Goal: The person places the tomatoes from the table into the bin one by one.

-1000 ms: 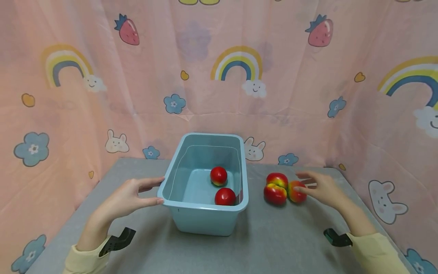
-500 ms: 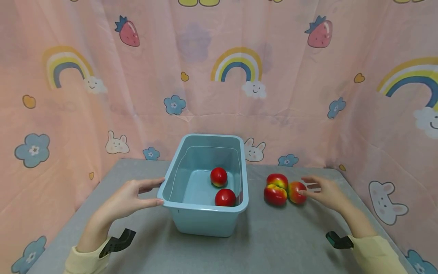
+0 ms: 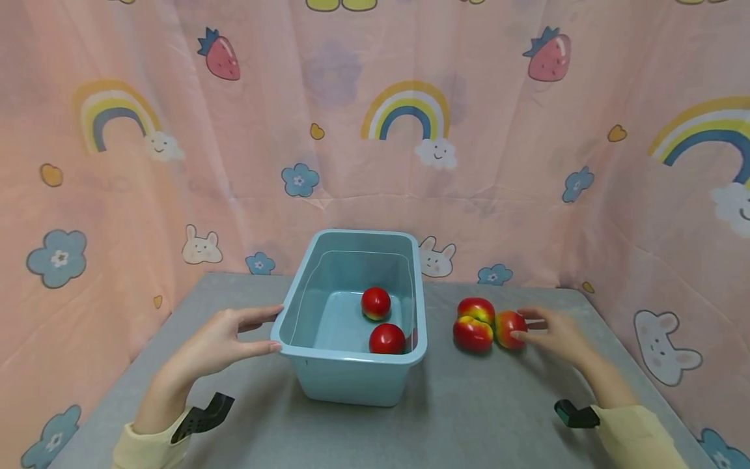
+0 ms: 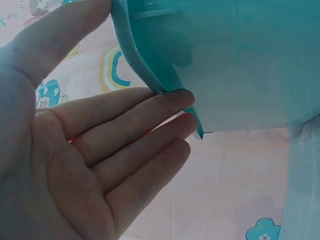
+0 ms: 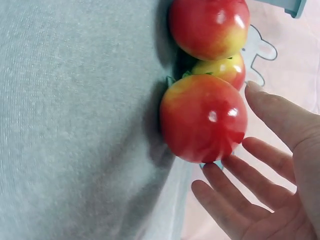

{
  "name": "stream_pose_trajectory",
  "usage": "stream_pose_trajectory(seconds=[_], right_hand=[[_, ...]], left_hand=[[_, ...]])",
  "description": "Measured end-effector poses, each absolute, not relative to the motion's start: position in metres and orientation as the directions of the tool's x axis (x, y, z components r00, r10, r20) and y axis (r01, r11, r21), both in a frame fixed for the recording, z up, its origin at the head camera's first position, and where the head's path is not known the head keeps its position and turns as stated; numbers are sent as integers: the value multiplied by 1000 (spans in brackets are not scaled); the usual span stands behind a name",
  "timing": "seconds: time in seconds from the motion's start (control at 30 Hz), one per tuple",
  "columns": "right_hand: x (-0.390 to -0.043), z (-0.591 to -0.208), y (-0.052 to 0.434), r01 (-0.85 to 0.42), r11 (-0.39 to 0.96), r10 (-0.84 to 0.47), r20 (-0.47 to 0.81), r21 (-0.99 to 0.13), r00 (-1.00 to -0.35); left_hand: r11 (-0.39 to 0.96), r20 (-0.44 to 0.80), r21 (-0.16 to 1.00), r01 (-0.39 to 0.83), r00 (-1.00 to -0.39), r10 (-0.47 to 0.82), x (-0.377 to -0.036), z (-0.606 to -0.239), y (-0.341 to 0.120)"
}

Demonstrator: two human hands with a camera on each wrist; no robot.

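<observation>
My left hand (image 3: 225, 335) is at the left rim of a light blue plastic bin (image 3: 351, 355), its thumb and straight fingers touching the edge. In the left wrist view the fingers (image 4: 145, 120) lie extended against the rim. Inside the bin are two red apples, one farther back (image 3: 375, 303) and one nearer (image 3: 387, 339). Right of the bin, three red-and-yellow apples sit clustered on the table. My right hand (image 3: 556, 335) is beside the rightmost apple (image 5: 202, 117), fingers spread and fingertips right at its surface. The other two apples (image 3: 476, 309) (image 3: 472, 334) lie just left of it.
A grey cloth-covered table (image 3: 469, 410) carries everything. Behind and at both sides hangs a pink curtain (image 3: 375, 195) printed with rainbows, strawberries and rabbits. Black straps (image 3: 205, 415) sit at both wrists, by the yellow sleeves.
My right hand has drawn slightly to the right and lowered beside the rightmost apple, its fingers no longer over the top. The left hand, bin and apples have stayed in place.
</observation>
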State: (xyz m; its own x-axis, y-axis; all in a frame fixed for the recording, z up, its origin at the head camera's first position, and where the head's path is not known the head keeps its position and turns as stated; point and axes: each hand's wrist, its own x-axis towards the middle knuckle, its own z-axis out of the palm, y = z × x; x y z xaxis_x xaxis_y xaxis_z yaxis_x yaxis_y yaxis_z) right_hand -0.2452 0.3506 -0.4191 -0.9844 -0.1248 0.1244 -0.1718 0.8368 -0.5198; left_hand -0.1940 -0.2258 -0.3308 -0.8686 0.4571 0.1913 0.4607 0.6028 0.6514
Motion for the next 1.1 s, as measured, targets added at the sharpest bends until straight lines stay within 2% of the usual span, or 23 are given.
stream_pose_trajectory(seconds=[0.33,0.7,1.1], right_hand=[[-251,-430,346,-141,842,-98,110,-521,-989],[-254,-437,343,-80,828,-79,26,-555,-997],[-255,-444,347,-91,812,-76,50,-577,-996]], left_hand=[[611,191,649,455,-874,448,-193,-331,-226],[604,201,645,469,-866,458,-194,-331,-226],[593,209,651,474,-863,460,-194,-331,-226]])
